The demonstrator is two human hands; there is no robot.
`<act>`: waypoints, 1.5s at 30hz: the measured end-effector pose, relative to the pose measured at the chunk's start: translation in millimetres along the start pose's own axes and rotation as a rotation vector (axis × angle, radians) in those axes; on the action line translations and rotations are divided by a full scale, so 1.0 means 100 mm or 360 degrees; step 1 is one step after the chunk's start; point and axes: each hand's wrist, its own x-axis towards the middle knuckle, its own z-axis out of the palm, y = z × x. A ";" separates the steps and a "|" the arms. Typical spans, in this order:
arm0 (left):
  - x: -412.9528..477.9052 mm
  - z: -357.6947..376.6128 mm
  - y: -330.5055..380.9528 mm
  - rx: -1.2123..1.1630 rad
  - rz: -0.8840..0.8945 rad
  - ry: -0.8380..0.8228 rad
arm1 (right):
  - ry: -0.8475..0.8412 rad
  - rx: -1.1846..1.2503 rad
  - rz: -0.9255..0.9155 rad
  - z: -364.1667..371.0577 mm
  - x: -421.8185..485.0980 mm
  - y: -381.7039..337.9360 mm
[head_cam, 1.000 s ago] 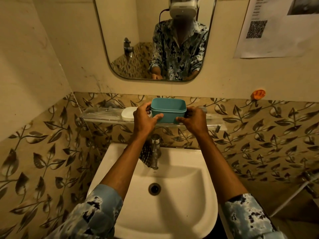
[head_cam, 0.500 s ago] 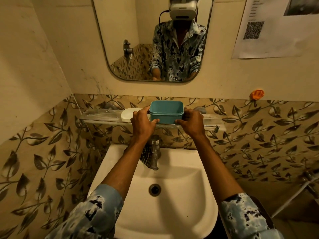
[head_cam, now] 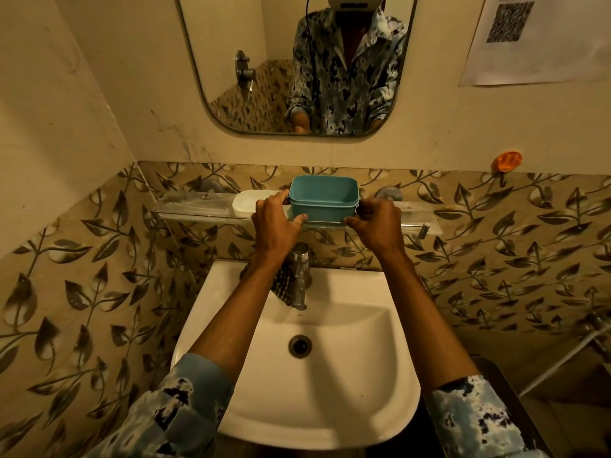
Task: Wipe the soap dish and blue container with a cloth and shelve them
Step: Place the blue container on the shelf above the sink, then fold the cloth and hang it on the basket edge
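Note:
The blue container (head_cam: pixel 323 201), open-topped and upright, rests on the glass shelf (head_cam: pixel 191 211) above the sink. My left hand (head_cam: pixel 276 223) grips its left end and my right hand (head_cam: pixel 377 224) grips its right end, thumbs at the lower front edge. The white soap dish (head_cam: pixel 249 201) sits on the shelf just left of the container, partly hidden by my left hand. A dark checked cloth (head_cam: pixel 284 284) lies on the sink's back ledge beside the tap, mostly covered by my left forearm.
The white sink (head_cam: pixel 350 375) is directly below, with a chrome tap (head_cam: pixel 301 279) at its back. A mirror (head_cam: pixel 297 61) hangs above the shelf. An orange hook (head_cam: pixel 506 160) and a paper notice (head_cam: pixel 535 38) are on the right wall. A hose (head_cam: pixel 568 355) runs at lower right.
Both hands have lowered the blue container from just above the shelf until it sits on the glass. The camera has tilted down a little.

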 end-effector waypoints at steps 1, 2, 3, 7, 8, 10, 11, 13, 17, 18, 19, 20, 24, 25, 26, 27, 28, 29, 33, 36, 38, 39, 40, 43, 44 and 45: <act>-0.01 0.00 0.00 -0.0003 0.0004 0.0002 | 0.0004 0.0006 -0.0003 0.00 -0.01 -0.01; -0.02 0.00 -0.01 -0.0011 0.0000 0.0016 | 0.0012 0.0016 0.0005 0.00 -0.01 -0.01; -0.03 -0.01 -0.02 -0.0032 -0.0013 0.0052 | 0.0028 0.0027 0.0015 0.00 -0.02 0.00; -0.28 -0.14 -0.21 -0.0271 -0.0019 0.0366 | 0.0196 0.0169 0.0044 -0.06 -0.23 0.11; -0.39 -0.15 -0.34 -0.0326 -0.0033 0.0436 | 0.0253 0.0222 0.0027 -0.07 -0.33 0.16; -0.63 -0.11 -0.68 -0.0333 -0.0159 0.0489 | 0.0344 0.0255 -0.0036 -0.06 -0.56 0.29; -0.75 -0.07 -0.88 -0.0275 -0.0271 0.0438 | 0.0370 0.0254 -0.0047 -0.04 -0.68 0.37; -0.93 0.11 -1.31 -0.0043 -0.0523 0.0138 | 0.0346 0.0257 0.0033 0.08 -0.87 0.57; -0.97 0.48 -1.82 0.0588 -0.0490 -0.0548 | 0.0031 0.0283 0.0370 0.47 -1.30 0.93; -0.89 0.56 -1.84 0.0670 -0.0462 -0.0599 | -0.0058 0.0268 0.0434 0.55 -1.42 1.00; -0.78 0.62 -1.84 0.0689 -0.0430 -0.0599 | -0.0139 0.0255 0.0483 0.63 -1.54 1.05; -0.67 0.68 -1.85 0.0668 -0.0400 -0.0572 | -0.0214 0.0242 0.0522 0.68 -1.67 1.09; -0.26 0.82 -2.04 0.0690 -0.0456 -0.0559 | -0.0430 0.0181 0.0659 0.71 -2.15 1.24; -0.20 0.83 -2.11 0.0730 -0.0517 -0.0605 | -0.0460 0.0172 0.0708 0.68 -2.24 1.29; -0.17 0.83 -2.17 0.0763 -0.0565 -0.0637 | -0.0483 0.0164 0.0758 0.64 -2.32 1.33; -0.15 0.83 -2.21 0.0807 -0.0566 -0.0641 | -0.0495 0.0155 0.0799 0.60 -2.37 1.38; -0.14 0.82 -2.26 0.0848 -0.0532 -0.0624 | -0.0504 0.0137 0.0826 0.57 -2.41 1.42; -0.14 0.80 -2.28 0.0863 -0.0478 -0.0607 | -0.0516 0.0119 0.0846 0.53 -2.43 1.44; -0.03 0.60 -2.08 0.0667 -0.0485 -0.0772 | -0.0507 0.0138 0.0857 0.52 -2.29 1.38; 0.01 0.29 -1.78 0.0703 -0.0507 -0.1010 | -0.0514 0.0253 0.0680 0.63 -2.02 1.13; -0.01 0.00 -1.60 0.0580 -0.0442 -0.1164 | -0.0530 0.0352 0.0542 0.73 -1.84 0.90; -0.03 -0.15 -1.52 0.0405 -0.0442 -0.1263 | -0.0554 0.0383 0.0495 0.79 -1.77 0.78; -0.06 -0.30 -1.41 0.0165 -0.0480 -0.1373 | -0.0590 0.0405 0.0459 0.84 -1.71 0.67; -0.19 -0.65 -1.06 -0.0511 -0.0629 -0.1682 | -0.0655 0.0324 0.0254 0.95 -1.58 0.40; -0.25 -0.75 -0.96 -0.0646 -0.0623 -0.1760 | -0.0645 0.0280 0.0153 0.96 -1.56 0.33; -0.29 -0.82 -0.87 -0.0754 -0.0606 -0.1831 | -0.0636 0.0251 0.0072 0.97 -1.55 0.29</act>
